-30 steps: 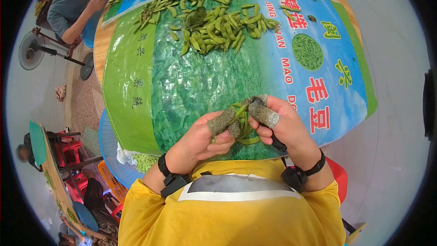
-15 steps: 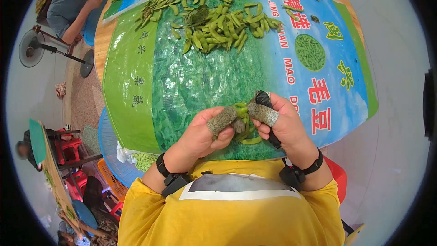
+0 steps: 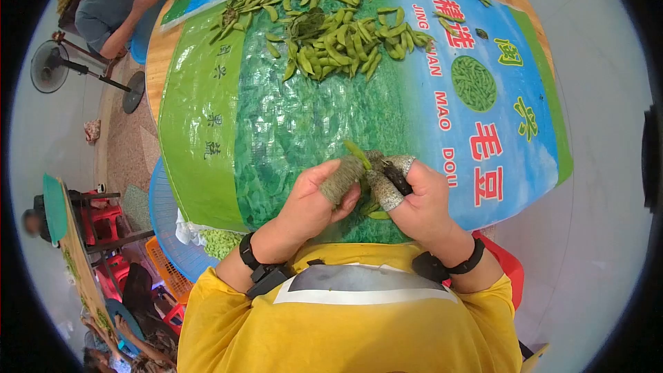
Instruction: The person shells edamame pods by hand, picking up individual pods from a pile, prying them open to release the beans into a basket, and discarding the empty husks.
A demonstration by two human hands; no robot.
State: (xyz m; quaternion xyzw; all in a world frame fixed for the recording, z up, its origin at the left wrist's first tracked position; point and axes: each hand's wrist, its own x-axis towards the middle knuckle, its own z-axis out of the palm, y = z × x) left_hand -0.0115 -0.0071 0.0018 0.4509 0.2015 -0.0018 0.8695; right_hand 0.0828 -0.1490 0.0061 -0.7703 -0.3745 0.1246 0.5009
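Close to the table's near edge, my left hand (image 3: 311, 197) is closed, thumb and finger wrapped in grey fabric sleeves, pinching a green edamame pod (image 3: 356, 152) that pokes up from the fingertips. My right hand (image 3: 427, 200) meets it from the other side, its fingers also sleeved in grey and curled in. A slender black object (image 3: 397, 178) lies along the fingers inside my right hand; its kind cannot be made out. Beneath both hands, a few more pods (image 3: 376, 213) rest on the printed sack (image 3: 311, 114), partly hidden by the fingers.
A large heap of edamame pods (image 3: 338, 45) covers the far part of the table. Left of me, a blue basket (image 3: 173, 214) holds shelled beans (image 3: 221, 242), beside an orange crate (image 3: 168, 269). A person (image 3: 114, 14) sits at far left near a fan (image 3: 52, 67).
Both hands have shifted and the right has rolled inward, hiding the lower end of the black object. A pod now stands up above the fingertips. The seated person's hands have moved.
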